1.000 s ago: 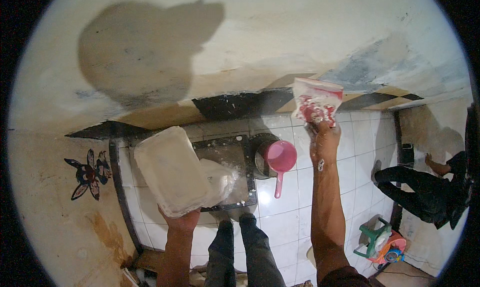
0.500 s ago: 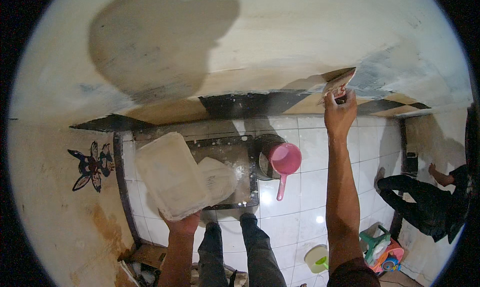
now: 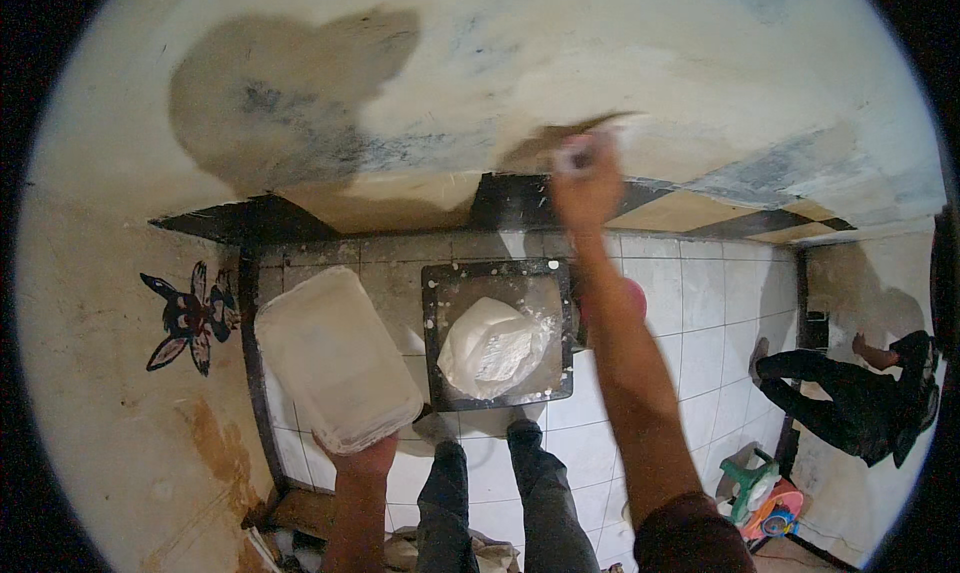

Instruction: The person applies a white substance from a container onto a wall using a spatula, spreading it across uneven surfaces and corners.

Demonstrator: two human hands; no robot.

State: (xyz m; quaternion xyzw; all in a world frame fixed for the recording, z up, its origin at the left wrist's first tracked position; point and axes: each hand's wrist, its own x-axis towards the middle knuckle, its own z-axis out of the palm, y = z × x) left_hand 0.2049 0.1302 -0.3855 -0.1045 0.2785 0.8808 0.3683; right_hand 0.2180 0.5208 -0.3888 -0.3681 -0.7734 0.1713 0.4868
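My left hand [image 3: 362, 457] grips the lower end of a shallow rectangular tub [image 3: 340, 358], pale and smeared with plaster. My right hand [image 3: 588, 188] is stretched to the wall, with a flat pale scraper [image 3: 600, 138] with red marks pinched in its fingers; motion smears both. The scraper is at the wall [image 3: 680, 73], just above its black-and-tan border. Patches of grey and cream coating cover the wall there. Below, an open plastic bag of white powder [image 3: 490, 348] lies on a dark, spattered board [image 3: 555, 383] on the floor.
A pink dipper [image 3: 628, 298] is partly hidden behind my right forearm. At the right a person in dark clothes [image 3: 850, 393] is by the side wall. Near them are a green stool [image 3: 745, 478] and a red-orange basin [image 3: 785, 503]. White tiles [image 3: 650, 328] cover the floor.
My right hand has swept left along the wall with the scraper. The view has shifted, uncovering the powder bag. The tub stays in my left hand.
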